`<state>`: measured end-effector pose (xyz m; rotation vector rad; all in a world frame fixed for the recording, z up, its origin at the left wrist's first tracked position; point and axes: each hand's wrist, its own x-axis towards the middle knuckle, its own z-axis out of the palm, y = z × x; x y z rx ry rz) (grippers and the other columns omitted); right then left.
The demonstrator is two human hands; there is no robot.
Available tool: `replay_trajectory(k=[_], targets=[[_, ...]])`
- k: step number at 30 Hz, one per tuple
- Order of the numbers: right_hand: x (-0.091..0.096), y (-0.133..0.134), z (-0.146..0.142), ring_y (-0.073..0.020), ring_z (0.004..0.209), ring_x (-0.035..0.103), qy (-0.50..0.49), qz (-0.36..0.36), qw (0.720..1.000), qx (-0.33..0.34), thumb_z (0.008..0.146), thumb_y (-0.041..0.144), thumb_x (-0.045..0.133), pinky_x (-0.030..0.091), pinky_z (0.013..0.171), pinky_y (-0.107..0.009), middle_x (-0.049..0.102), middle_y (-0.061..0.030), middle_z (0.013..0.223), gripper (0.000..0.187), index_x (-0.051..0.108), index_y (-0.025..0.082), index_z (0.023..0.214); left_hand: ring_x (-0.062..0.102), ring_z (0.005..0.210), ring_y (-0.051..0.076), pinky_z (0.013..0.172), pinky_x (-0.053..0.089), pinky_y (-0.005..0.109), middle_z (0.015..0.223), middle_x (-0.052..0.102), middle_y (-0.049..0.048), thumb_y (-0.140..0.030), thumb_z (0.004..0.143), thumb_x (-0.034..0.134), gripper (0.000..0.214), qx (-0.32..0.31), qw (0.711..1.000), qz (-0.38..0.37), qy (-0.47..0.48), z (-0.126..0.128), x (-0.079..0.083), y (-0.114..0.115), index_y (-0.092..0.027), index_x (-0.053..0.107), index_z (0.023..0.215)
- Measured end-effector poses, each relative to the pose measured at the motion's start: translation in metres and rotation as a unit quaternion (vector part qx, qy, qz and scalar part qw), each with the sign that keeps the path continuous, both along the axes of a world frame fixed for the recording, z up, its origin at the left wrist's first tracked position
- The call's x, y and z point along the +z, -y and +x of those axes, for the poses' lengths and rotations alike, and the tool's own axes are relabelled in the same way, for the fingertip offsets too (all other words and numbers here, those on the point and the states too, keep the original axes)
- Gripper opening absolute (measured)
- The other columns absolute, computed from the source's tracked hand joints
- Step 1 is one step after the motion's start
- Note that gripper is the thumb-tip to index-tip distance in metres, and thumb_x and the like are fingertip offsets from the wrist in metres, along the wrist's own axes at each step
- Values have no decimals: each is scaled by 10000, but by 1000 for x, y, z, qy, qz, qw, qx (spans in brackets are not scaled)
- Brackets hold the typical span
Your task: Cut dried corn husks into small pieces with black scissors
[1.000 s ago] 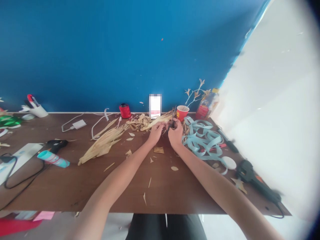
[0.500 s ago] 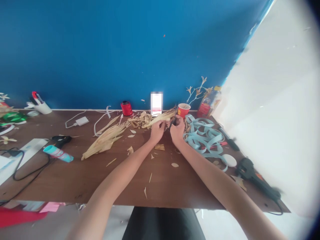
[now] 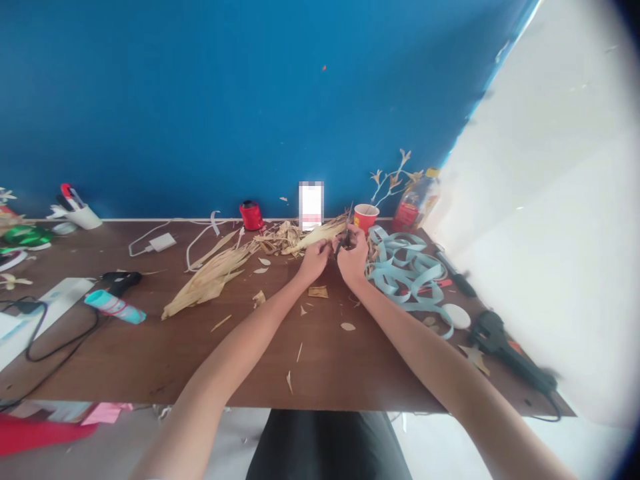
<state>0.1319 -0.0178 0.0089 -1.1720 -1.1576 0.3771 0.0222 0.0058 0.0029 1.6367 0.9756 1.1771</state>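
My left hand (image 3: pixel 314 260) is closed in a pinch just above the brown table; what sits between its fingertips is too small to make out, perhaps a bit of husk. Close beside it, my right hand (image 3: pixel 354 260) is wrapped round dark scissors (image 3: pixel 341 248), whose blades point up and away from me. Behind both hands lies a pale dried corn husk (image 3: pixel 323 235), with crumpled husk scraps (image 3: pixel 280 240) to its left. A larger bundle of dried husks (image 3: pixel 207 280) spreads further left. Small cut pieces, such as a brown husk square (image 3: pixel 318 292) and an oval petal (image 3: pixel 348 327), lie nearer me.
Light-blue ribbon (image 3: pixel 407 267) is heaped right of my hands, with a glue gun (image 3: pixel 510 353) beyond. A red paper cup (image 3: pixel 366 219) and a bottle (image 3: pixel 416 203) stand behind. Leftward are a red spool (image 3: pixel 251 216), a charger (image 3: pixel 163 242) and a light-blue roll (image 3: pixel 115 307).
The scissors have turned in my right hand, and their blades now show pointing upward. My left hand stays nearly in place, still pinched. The whole view has shifted slightly.
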Motion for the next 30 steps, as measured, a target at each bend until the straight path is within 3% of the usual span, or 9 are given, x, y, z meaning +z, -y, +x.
replay_trajectory(k=[5, 9, 18, 26, 30], targets=[[-4, 1, 1, -191, 887, 639, 33, -8, 999, -5, 781, 256, 557, 514, 873, -364, 683, -64, 965, 425, 530, 183, 1199, 363, 493, 103, 519, 276, 250, 489, 418, -35, -376, 864, 507, 346, 21, 1000, 14, 3, -1, -1, -1, -179, 451, 584], [-8, -1, 3, -195, 875, 644, 33, -5, 999, -2, 766, 233, 551, 522, 847, -360, 687, -64, 979, 443, 532, 193, 1207, 389, 486, 109, 530, 290, 256, 485, 459, -21, -343, 865, 503, 334, 16, 1000, 21, -11, -1, -1, -1, -173, 495, 577], [-7, 1, 3, -185, 776, 643, -4, 0, 1000, 3, 743, 268, 584, 531, 768, -331, 686, -60, 918, 440, 552, 166, 1169, 424, 444, 116, 475, 323, 250, 498, 490, -18, -319, 860, 484, 257, -14, 998, -63, 21, 3, -3, -3, -176, 545, 655], [-6, 1, 3, -181, 808, 630, 5, -11, 1000, -18, 745, 275, 568, 519, 809, -332, 686, -64, 941, 440, 557, 161, 1170, 419, 498, 115, 513, 304, 251, 504, 502, -11, -330, 830, 543, 310, 26, 999, 6, -18, -1, 1, -1, -159, 554, 571], [-6, 1, 1, -189, 812, 638, 4, -16, 1000, -20, 741, 264, 563, 523, 815, -342, 683, -62, 922, 428, 559, 170, 1159, 417, 480, 120, 508, 309, 255, 468, 478, -16, -324, 842, 524, 334, 32, 999, 5, -26, -1, -1, -2, -172, 521, 544]])
